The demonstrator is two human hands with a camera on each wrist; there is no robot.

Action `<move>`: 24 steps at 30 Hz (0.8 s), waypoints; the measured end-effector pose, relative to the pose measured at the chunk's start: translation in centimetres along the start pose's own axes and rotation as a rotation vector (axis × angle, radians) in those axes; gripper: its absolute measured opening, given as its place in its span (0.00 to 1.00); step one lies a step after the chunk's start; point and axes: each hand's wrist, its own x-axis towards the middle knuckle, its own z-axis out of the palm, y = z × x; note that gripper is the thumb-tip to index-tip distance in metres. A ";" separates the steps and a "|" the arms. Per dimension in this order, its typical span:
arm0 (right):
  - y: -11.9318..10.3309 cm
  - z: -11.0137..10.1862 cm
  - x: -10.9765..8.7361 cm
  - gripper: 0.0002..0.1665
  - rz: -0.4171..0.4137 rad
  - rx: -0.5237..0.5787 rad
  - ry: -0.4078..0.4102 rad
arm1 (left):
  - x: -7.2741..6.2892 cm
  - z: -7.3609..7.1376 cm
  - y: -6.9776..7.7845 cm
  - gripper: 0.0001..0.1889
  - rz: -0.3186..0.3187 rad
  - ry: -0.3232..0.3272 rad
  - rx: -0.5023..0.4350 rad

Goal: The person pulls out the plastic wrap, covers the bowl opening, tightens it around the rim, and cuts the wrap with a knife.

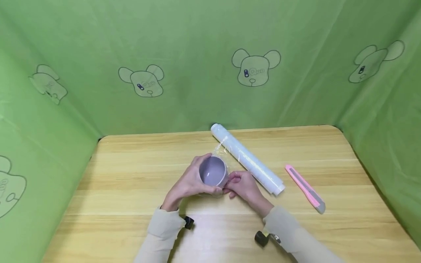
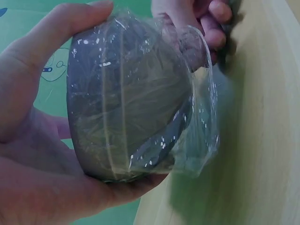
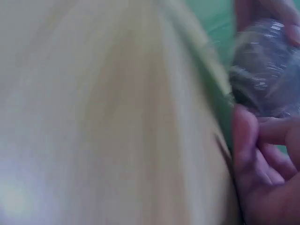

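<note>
A lavender-grey bowl [image 1: 212, 171] is tilted, its inside showing in the head view. My left hand [image 1: 190, 179] grips it from the left, thumb along the near side and fingers around the far side. Clear cling film [image 2: 136, 93] covers the bowl's outside in wrinkles, and a loose flap [image 2: 206, 126] stands off past its base in the left wrist view. At the bowl's right side my right hand [image 1: 242, 185] pinches the film, thumb and forefinger together. In the right wrist view the film-covered bowl [image 3: 262, 70] is blurred beside those fingertips.
A roll of cling film [image 1: 246, 157] lies diagonally behind the right hand, with a strip of film between it and the bowl. Farther right is a pink and grey utility knife [image 1: 305, 188]. Green cloth walls [image 1: 197, 91] surround the wooden table [image 1: 138, 157].
</note>
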 end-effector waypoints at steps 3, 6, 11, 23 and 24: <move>-0.3 -0.4 -0.1 0.23 0.091 0.155 -0.083 | 0.1 0.1 0.1 0.63 0.037 -0.026 0.014; -0.9 -1.0 -0.2 0.25 0.150 0.166 -0.155 | 0.1 0.2 0.2 0.63 0.064 -0.040 0.072; -2.9 -2.6 -1.3 0.26 0.124 -0.093 -0.170 | 0.0 0.5 0.3 0.64 0.066 -0.077 0.226; -6.0 -4.0 -1.5 0.19 -0.520 -0.813 0.159 | -0.5 -0.7 0.8 0.69 0.143 -0.229 0.430; -5.7 -3.8 -1.0 0.22 -0.547 -0.836 0.142 | -0.6 -0.8 0.9 0.70 0.128 -0.237 0.433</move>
